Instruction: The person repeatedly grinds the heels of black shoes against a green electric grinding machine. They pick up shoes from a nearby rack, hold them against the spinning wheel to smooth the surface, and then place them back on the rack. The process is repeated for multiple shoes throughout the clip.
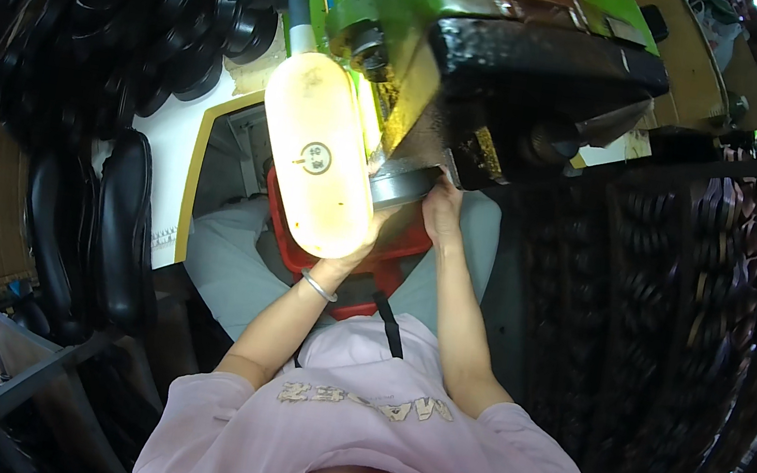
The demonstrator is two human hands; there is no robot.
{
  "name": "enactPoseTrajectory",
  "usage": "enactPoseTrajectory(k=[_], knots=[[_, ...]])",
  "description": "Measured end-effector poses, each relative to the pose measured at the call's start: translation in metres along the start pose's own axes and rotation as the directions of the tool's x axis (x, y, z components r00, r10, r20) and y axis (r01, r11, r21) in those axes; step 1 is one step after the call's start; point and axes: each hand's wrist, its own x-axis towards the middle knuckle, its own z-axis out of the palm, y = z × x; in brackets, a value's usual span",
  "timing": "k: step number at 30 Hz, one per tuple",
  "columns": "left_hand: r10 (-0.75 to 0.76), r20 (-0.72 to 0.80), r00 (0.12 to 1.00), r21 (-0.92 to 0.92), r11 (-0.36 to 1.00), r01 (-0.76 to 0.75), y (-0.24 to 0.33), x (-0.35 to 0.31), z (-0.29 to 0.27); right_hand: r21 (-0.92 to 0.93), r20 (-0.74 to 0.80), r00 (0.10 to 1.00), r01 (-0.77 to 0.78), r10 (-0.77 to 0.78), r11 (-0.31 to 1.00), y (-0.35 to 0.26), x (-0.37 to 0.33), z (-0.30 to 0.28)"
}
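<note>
A green and black machine (542, 60) with a grey metal part (403, 186) at its lower end stands in front of me. My right hand (442, 212) is raised against the right end of that metal part, its fingers closed; what they hold is hidden. Most of my left hand (365, 244) is behind a bright oval lamp (320, 154), so its fingers do not show. It is just below the left side of the metal part. A silver bangle (319, 285) circles my left wrist.
Black shoe soles (120, 227) lie on the white tabletop (161, 170) at left, with more piled behind. A red bin (278, 222) sits between my knees. Racks packed with footwear parts (639, 227) line the right side. Cardboard (711, 76) stands at the back right.
</note>
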Motion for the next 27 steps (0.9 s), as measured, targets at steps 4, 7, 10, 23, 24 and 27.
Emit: enactPoseTrajectory(k=[4,7,10,23,24,27], knots=[[-0.085,0.002,0.996,-0.069,0.994,0.085,0.012,-0.003,0.009,0.205,-0.205,0.979,0.046,-0.003,0.978,-0.019,0.002,-0.016],[-0.085,-0.006,0.996,-0.076,0.994,0.085,0.025,-0.002,-0.005,-0.056,-0.244,0.906,0.343,-0.346,0.938,-0.083,0.014,-0.018],[-0.017,0.050,0.999,0.083,0.996,0.013,0.021,-0.004,-0.026,-0.401,-0.200,0.788,0.476,-0.582,0.783,-0.147,0.010,-0.020],[-0.153,-0.103,0.983,-0.373,0.922,0.104,0.048,-0.005,-0.106,-0.276,0.073,0.877,0.475,-0.474,0.836,-0.153,0.001,0.081],[-0.156,-0.094,0.983,-0.402,0.910,0.105,0.047,-0.006,-0.117,-0.275,0.080,0.881,0.469,-0.466,0.840,-0.149,-0.002,0.093],[-0.121,-0.078,0.990,-0.366,0.927,0.085,0.041,-0.009,-0.148,-0.285,0.146,0.872,0.489,-0.467,0.824,-0.128,-0.005,0.111]])
